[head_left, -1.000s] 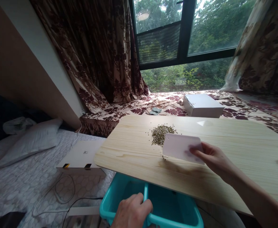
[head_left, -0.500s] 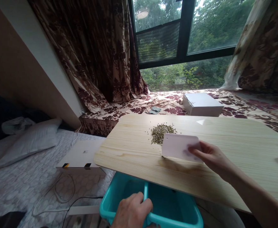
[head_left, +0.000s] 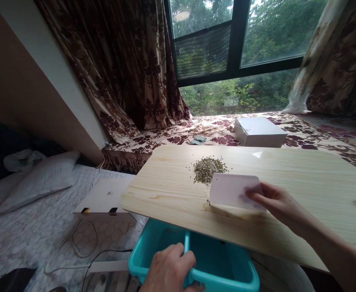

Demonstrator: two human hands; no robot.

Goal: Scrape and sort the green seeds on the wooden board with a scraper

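My right hand pinches a white plastic scraper card that stands on edge on the pale wooden tabletop. Its left end touches a small pile of green beans lying just beyond it. A few stray beans sit by the card's lower left corner. My left hand is closed over the near rim of a teal plastic bin, which sits below the table's front edge.
A white box lies on the floral window seat behind the table. A bed with a pillow, a flat white carton and cables fills the left. Patterned curtains frame the window.
The scraper card and my right hand have shifted slightly toward me and to the right. The bean pile and my left hand on the bin stay where they were.
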